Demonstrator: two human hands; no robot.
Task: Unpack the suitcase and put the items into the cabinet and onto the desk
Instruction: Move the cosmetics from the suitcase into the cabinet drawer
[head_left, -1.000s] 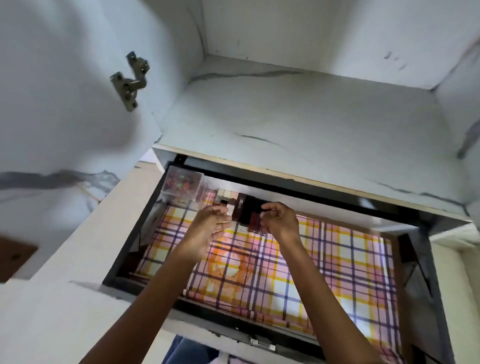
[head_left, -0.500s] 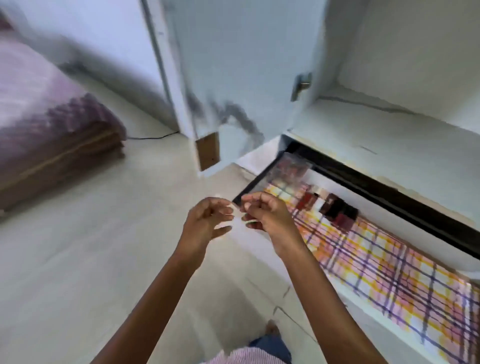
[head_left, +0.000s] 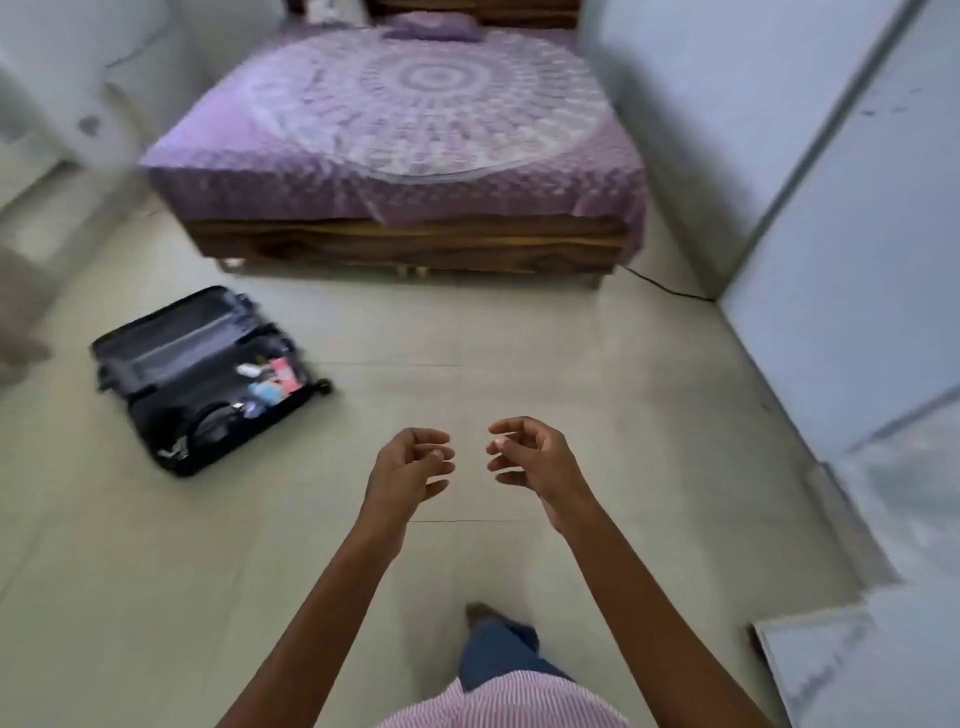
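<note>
Both hands, left (head_left: 410, 465) and right (head_left: 530, 460), hang loosely curled and hold nothing above the floor (head_left: 571, 374). The open suitcase (head_left: 205, 376) lies near the bed (head_left: 405, 140), small items inside.

Purple mandala bedspread (head_left: 415, 104) on a wooden bed frame (head_left: 405, 249) up top, little purple pillow (head_left: 431, 26) at the far end, black cable (head_left: 665, 288) lying on the pale tiled floor (head_left: 571, 374) just right of it.

Black suitcase (head_left: 202, 379) open flat on floor, small items inside
</note>
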